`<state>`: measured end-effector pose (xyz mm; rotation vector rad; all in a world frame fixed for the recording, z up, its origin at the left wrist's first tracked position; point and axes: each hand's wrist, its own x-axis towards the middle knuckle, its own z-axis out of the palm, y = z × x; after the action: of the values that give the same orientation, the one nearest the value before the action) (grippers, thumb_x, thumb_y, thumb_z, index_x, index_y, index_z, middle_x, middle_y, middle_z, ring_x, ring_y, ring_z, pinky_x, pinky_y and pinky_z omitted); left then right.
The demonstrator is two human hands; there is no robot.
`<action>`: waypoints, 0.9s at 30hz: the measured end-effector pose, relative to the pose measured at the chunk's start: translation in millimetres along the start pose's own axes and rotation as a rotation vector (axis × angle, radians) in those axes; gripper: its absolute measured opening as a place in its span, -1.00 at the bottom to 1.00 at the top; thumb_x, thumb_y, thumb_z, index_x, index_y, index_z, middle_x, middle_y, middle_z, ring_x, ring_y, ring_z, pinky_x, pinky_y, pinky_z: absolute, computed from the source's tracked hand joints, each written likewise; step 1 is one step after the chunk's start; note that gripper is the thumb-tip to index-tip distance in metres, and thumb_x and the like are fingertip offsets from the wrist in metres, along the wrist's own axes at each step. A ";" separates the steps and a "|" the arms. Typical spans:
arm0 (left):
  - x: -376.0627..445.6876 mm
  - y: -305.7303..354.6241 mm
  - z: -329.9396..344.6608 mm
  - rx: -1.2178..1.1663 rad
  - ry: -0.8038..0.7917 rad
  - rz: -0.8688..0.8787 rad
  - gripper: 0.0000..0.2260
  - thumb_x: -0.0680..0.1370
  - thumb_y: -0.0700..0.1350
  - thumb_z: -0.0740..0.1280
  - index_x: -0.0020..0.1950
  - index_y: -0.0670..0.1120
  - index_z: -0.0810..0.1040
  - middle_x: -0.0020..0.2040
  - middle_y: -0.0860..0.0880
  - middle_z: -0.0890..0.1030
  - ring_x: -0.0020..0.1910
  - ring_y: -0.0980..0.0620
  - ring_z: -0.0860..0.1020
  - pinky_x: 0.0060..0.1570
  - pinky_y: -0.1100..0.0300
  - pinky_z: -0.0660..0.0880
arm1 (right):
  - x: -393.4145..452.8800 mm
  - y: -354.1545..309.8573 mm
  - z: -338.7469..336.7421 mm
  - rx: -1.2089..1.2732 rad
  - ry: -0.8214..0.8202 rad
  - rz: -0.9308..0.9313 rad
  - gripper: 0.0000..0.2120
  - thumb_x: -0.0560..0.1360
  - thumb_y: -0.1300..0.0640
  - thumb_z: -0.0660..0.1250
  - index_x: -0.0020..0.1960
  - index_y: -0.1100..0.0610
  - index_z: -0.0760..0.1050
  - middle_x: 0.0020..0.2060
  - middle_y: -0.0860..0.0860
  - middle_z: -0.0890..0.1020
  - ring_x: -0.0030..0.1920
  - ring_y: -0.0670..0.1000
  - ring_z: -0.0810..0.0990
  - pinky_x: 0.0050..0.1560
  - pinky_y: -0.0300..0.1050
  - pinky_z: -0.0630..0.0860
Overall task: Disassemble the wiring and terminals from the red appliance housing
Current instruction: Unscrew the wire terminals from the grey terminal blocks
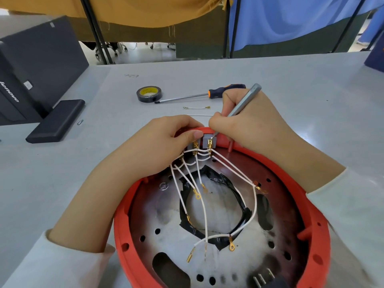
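Grey tabletop (270, 75) is stretching out under us in the head view, with a yellow and a blue cloth hanging behind it, and a roll of black tape (149, 94), an orange-and-black-handled screwdriver (199, 95) and a short freed white lead (196, 107) lying beyond our hands. We are working over the round red plastic appliance housing (307, 204), which is sitting at the near edge with its metal base plate facing up. Our left hand (162, 146) is curling over the far rim, its fingers pinching at the grey terminal block (207, 141) to steady it, while our right hand (249, 121) is gripping a slim silver metal tool (243, 102) like a pen, its tip touching a brass spade terminal. We are judging the risks here: the tip could be slipping off the small brass tab and jabbing the left thumb just beside it, or prying could be bending the terminal. The loose white wires (204, 204) with ring ends could be snagging too.
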<state>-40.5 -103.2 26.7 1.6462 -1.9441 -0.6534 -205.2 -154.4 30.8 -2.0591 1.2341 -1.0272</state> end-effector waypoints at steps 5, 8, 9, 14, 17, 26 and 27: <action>0.6 -0.9 0.2 0.002 0.000 0.007 -0.82 0.59 0.03 0.22 0.13 0.14 0.57 -0.04 0.18 0.63 -0.05 0.25 0.54 -0.03 0.40 0.40 | -0.8 0.0 -0.1 -0.058 -0.005 -0.031 -0.66 0.34 0.17 0.39 -0.45 0.03 0.25 -0.64 -0.19 0.38 -0.57 -0.18 0.36 -0.55 -0.41 0.24; 1.1 -1.3 0.4 0.008 0.004 0.010 -0.83 0.59 0.03 0.22 0.12 0.15 0.56 -0.05 0.18 0.63 -0.07 0.27 0.53 -0.06 0.43 0.38 | -3.6 -0.9 -0.2 -0.092 -0.006 -0.079 -0.66 0.34 0.17 0.38 -0.45 0.01 0.25 -0.61 -0.22 0.40 -0.54 -0.18 0.37 -0.53 -0.40 0.25; 1.1 -1.2 0.3 0.006 0.005 0.009 -0.83 0.59 0.03 0.22 0.12 0.15 0.56 -0.05 0.17 0.63 -0.07 0.26 0.53 -0.06 0.43 0.37 | -4.2 -1.1 0.0 -0.100 -0.003 -0.089 -0.66 0.34 0.17 0.38 -0.45 0.01 0.25 -0.60 -0.22 0.40 -0.54 -0.19 0.37 -0.51 -0.39 0.25; 1.4 -0.2 0.5 0.008 0.009 0.014 -0.81 0.59 0.01 0.23 0.15 0.11 0.57 -0.01 0.17 0.63 -0.02 0.23 0.54 -0.02 0.43 0.36 | -3.7 -0.9 -0.1 -0.085 -0.015 -0.083 -0.68 0.33 0.18 0.38 -0.45 0.03 0.27 -0.60 -0.21 0.40 -0.53 -0.17 0.37 -0.51 -0.39 0.25; 1.2 0.1 -0.1 0.019 0.000 0.008 -0.79 0.59 0.03 0.22 0.17 0.11 0.57 0.00 0.15 0.63 -0.01 0.21 0.54 0.04 0.35 0.41 | 0.1 -1.6 -1.1 -0.066 -0.040 -0.051 -0.70 0.31 0.19 0.37 -0.45 0.06 0.27 -0.61 -0.15 0.38 -0.54 -0.16 0.36 -0.52 -0.39 0.22; 1.5 -1.7 0.3 0.003 0.005 0.004 -0.81 0.59 0.03 0.23 0.13 0.12 0.58 -0.08 0.15 0.64 -0.13 0.27 0.53 -0.11 0.43 0.39 | 13.9 -8.2 -4.2 0.055 -0.207 0.141 -0.67 0.32 0.25 0.34 -0.50 0.10 0.25 -0.72 -0.06 0.39 -0.68 -0.15 0.31 -0.63 -0.41 0.23; 1.5 -1.9 0.4 0.000 0.006 0.006 -0.82 0.59 0.03 0.23 0.13 0.11 0.58 -0.10 0.14 0.63 -0.17 0.27 0.52 -0.14 0.43 0.39 | 15.8 -8.7 -4.4 0.046 -0.215 0.160 -0.67 0.32 0.25 0.34 -0.50 0.10 0.25 -0.72 -0.05 0.38 -0.69 -0.15 0.30 -0.63 -0.42 0.23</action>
<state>-39.6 -105.0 25.3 1.6399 -1.9439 -0.6449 -199.8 -164.8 45.2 -1.9430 1.2287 -0.7333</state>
